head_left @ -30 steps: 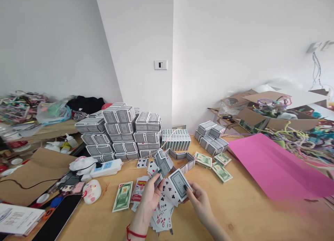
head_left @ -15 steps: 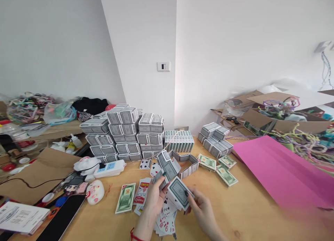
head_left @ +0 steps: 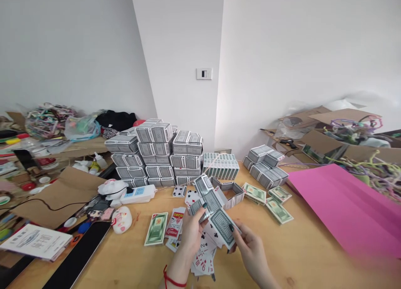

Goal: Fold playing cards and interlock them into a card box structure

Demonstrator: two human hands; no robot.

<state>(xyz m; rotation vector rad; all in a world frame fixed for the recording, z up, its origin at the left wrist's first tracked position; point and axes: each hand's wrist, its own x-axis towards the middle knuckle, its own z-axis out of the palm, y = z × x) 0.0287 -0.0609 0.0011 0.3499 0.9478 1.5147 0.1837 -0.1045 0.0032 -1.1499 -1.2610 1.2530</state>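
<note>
My left hand (head_left: 191,232) is closed on a cross-like piece of joined playing cards (head_left: 210,200), grey patterned backs up, thumb pressing on its left flap. In my right hand (head_left: 249,245) a playing card (head_left: 222,226) is pinched at its lower right edge, back up. Its upper end lies against the lower end of the joined piece; whether the two are fastened I cannot tell. Under my hands lie loose face-up cards (head_left: 203,262). A red poker card box (head_left: 176,223) and a green card pack (head_left: 156,228) lie left of my left hand.
Tall stacks of card-covered blocks (head_left: 155,149) stand at the back, beside a row of green packs (head_left: 221,166). A folded-card ring (head_left: 234,196) and several green packs (head_left: 278,209) lie to the right, near pink paper (head_left: 332,205). A power strip (head_left: 138,193) lies left.
My right hand has brought its card into line with the lower end of the joined piece. The whole view has shifted slightly, with things now appearing further right.
</note>
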